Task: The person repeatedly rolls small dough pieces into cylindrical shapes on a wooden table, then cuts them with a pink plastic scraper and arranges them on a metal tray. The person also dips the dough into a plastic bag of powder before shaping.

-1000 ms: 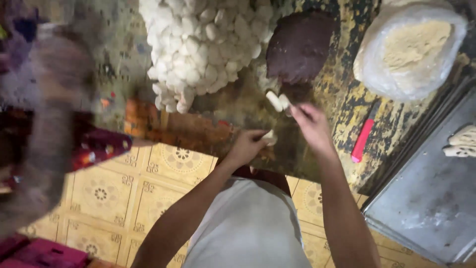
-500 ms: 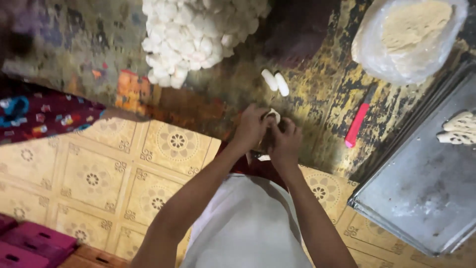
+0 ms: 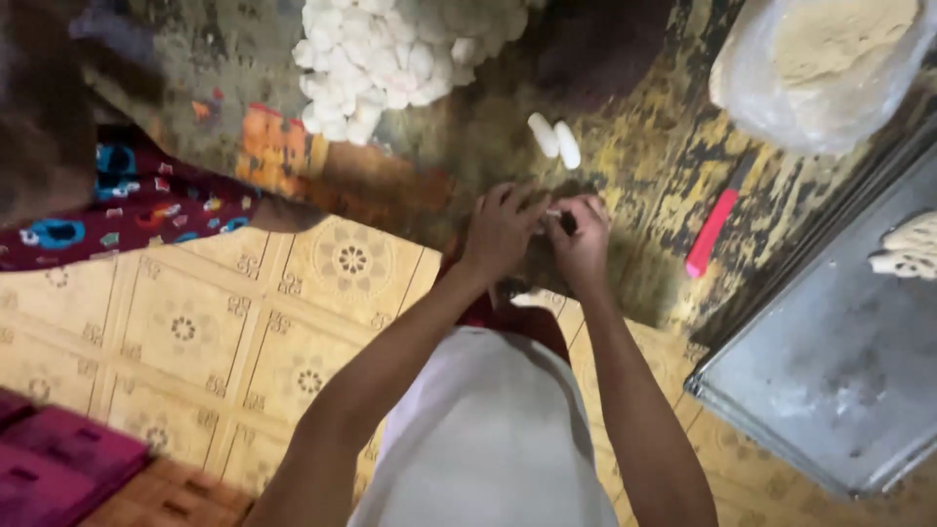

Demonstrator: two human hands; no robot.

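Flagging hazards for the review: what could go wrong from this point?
1. Both hands, left and right, work a small dough piece at the table edge; it could drop to the floor.
2. The two rolls lie close ahead; a reach might knock them.

Only packaging around is a clear plastic bag (image 3: 825, 73) up in the far right corner of the worn table (image 3: 644, 185), rounded and bulging with some pale beige crumbly stuff inside.
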